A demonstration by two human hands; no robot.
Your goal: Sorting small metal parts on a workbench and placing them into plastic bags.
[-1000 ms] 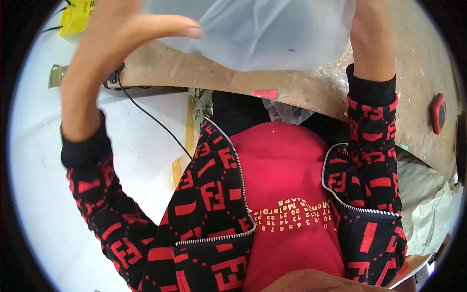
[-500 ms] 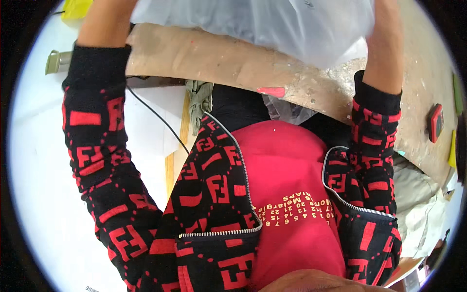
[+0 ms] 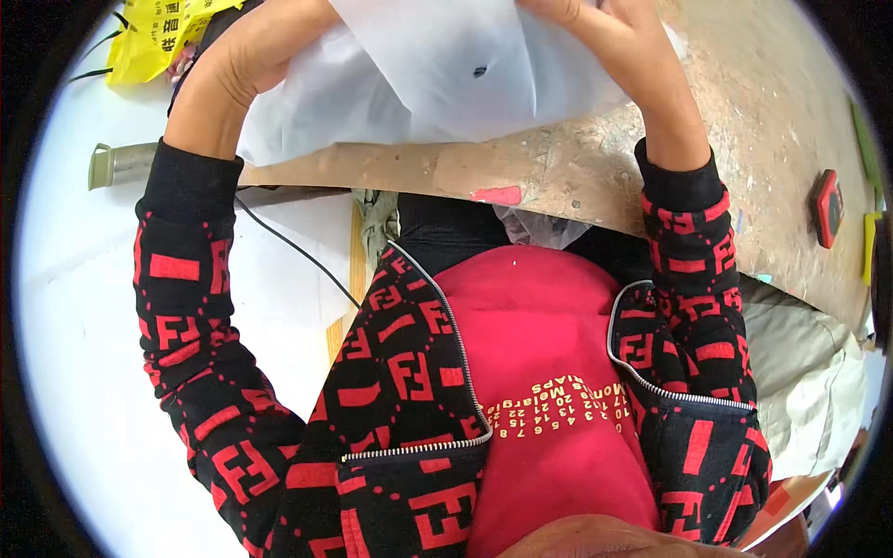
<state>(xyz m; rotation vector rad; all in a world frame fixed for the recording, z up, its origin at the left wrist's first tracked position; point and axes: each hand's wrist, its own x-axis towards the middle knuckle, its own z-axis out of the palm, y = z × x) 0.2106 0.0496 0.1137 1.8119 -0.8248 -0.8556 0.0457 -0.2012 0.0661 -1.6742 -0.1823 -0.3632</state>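
Observation:
A whitish translucent plastic bag [image 3: 446, 84] stretches between my hands at the top of the view, above the near edge of the workbench. It is folded over itself and bears a small dark mark. On its left side, my left hand [image 3: 274, 42] grips it, the fingers hidden behind the plastic. My right hand [image 3: 619, 37] is closed on the right part of the bag, its thumb pointing inward over the plastic. The upper edge of the picture cuts off some of its fingers.
The worn brown workbench [image 3: 744, 121] curves across in front of me. A red and black hexagonal object [image 3: 826, 208] lies on its right side. At the left are a yellow printed bag [image 3: 158, 42], a metallic cylinder with an olive end [image 3: 126, 166] and a black cable [image 3: 298, 240].
Both hands have come down nearer to me, and the right hand has moved left. The plastic bag has shifted left and now shows a folded-over layer and the dark mark.

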